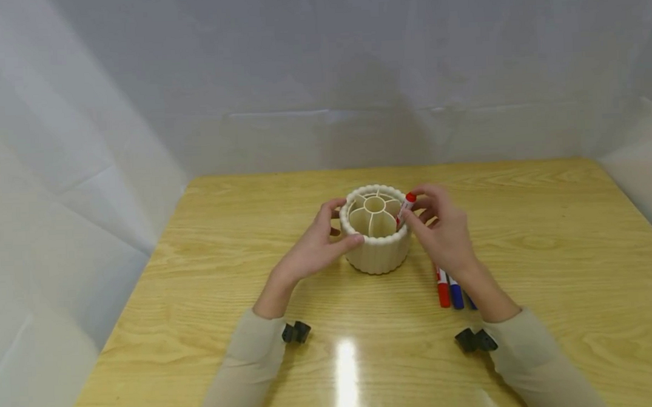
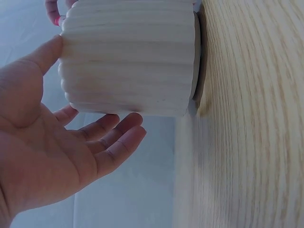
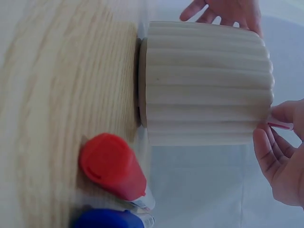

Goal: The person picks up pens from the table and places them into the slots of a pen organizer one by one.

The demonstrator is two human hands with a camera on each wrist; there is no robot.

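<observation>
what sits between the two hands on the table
The ribbed pen holder, seen in the head view: left hand touches its side, right hand pinches a red marker.

— What kind of place do I see here?

— I think it is a small recording booth, not a home. Plain white sheets (image 1: 108,103) hang behind and at both sides of a light wooden table (image 1: 552,242). Marker pens (image 1: 450,289) and a ribbed pen holder (image 1: 377,250) at the centre suggest a desk setting.

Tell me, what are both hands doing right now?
Left hand steadies the ribbed pen holder by its side. Right hand pinches a red marker, tip inside a compartment. Spare red marker and blue marker lie on the table, nothing blocking.
</observation>
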